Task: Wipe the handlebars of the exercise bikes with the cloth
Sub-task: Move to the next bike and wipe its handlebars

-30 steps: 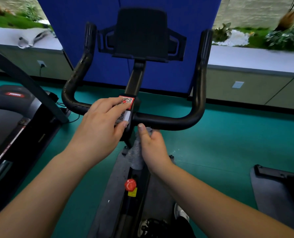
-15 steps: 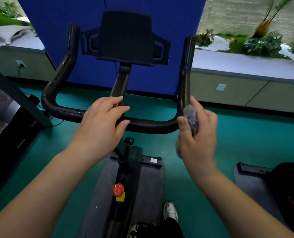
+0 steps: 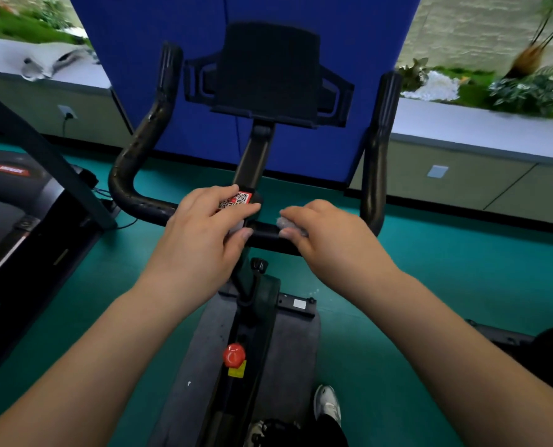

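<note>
Gripping the grey cloth (image 3: 290,222) against the black handlebars (image 3: 265,235), my right hand (image 3: 333,240) has its fingers curled over the horizontal crossbar just right of the centre stem, thumb underneath. Only a small wad of the cloth shows, poking out between my fingertips and the bar; the rest is hidden under my palm. My left hand (image 3: 201,243) sits just beside it on the left of the stem, fingers bent over the crossbar and covering part of a red and white QR sticker (image 3: 236,200) at the clamp. I cannot tell how tightly that hand holds the bar. The two hands are near each other with a short bare stretch of bar between them.

From the crossbar the handlebars sweep out and up into two upright grips, one on each side of the dark tablet holder (image 3: 268,72) on the stem. Below my hands I see a black adjustment knob (image 3: 258,264), the bike frame, a red knob (image 3: 234,355) with a yellow label under it, and a grey mat (image 3: 288,356) on the green floor (image 3: 397,285). A white shoe (image 3: 327,403) rests on the mat. A treadmill (image 3: 13,214) stands to the left, and a blue partition (image 3: 159,59) rises behind the bike.
</note>
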Motion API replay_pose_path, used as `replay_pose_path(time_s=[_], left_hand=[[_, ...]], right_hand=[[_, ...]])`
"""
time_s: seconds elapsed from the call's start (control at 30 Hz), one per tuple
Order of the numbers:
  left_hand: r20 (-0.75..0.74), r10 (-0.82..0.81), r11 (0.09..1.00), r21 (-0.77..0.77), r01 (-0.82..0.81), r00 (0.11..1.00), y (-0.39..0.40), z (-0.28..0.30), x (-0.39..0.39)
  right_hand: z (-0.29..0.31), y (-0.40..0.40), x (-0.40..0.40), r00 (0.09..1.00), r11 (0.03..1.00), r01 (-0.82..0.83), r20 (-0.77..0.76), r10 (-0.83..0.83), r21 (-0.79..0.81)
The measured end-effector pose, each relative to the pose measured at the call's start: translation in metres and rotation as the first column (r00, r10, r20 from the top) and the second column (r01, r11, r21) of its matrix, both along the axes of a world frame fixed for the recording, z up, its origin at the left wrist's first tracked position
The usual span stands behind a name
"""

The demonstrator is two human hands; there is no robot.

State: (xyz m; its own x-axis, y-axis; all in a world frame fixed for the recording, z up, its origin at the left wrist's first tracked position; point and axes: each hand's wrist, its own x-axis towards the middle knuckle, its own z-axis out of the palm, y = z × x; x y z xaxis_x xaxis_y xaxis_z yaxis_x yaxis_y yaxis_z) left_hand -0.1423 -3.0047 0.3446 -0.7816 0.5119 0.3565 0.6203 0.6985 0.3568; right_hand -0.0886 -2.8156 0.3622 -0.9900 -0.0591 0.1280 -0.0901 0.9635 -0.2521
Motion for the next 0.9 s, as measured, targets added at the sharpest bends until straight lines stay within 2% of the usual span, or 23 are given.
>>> replay_pose_path(time_s=[0.2,0.33,0.43,0.5,0.73,0.8,0.9], left_hand=[[0.010,-0.006,0.998,0.055,0.005,1.000,0.002,0.001,-0.009],[-0.002,-0.027,0.999,0.041,0.027,1.000,0.007,0.001,-0.012],[0.005,-0.021,0.999,0.046,0.021,1.000,0.009,0.001,-0.010],[0.008,-0.013,0.998,0.056,0.012,1.000,0.010,0.001,-0.008],[-0.009,-0.017,0.999,-0.039,0.017,1.000,0.017,-0.003,-0.003],[-0.014,-0.007,0.998,-0.059,0.006,1.000,0.020,-0.002,-0.002],[-0.031,-0.013,0.998,-0.066,0.011,0.999,0.027,0.000,-0.003]], right_hand=[[-0.002,-0.039,-0.026,1.000,1.000,-0.007,0.015,0.007,-0.023],[0.008,-0.015,-0.024,0.987,1.000,0.017,0.160,-0.017,0.001],[0.024,0.016,-0.020,0.933,0.986,0.033,0.348,-0.090,0.166],[0.029,0.026,-0.018,0.913,0.970,-0.007,0.397,-0.092,0.243],[0.015,-0.004,-0.021,0.973,0.998,0.057,0.222,-0.055,-0.005],[0.021,-0.001,-0.021,0.958,0.998,0.060,0.281,-0.051,-0.024],[0.033,0.011,-0.017,0.906,0.999,0.011,0.422,-0.029,0.044]])
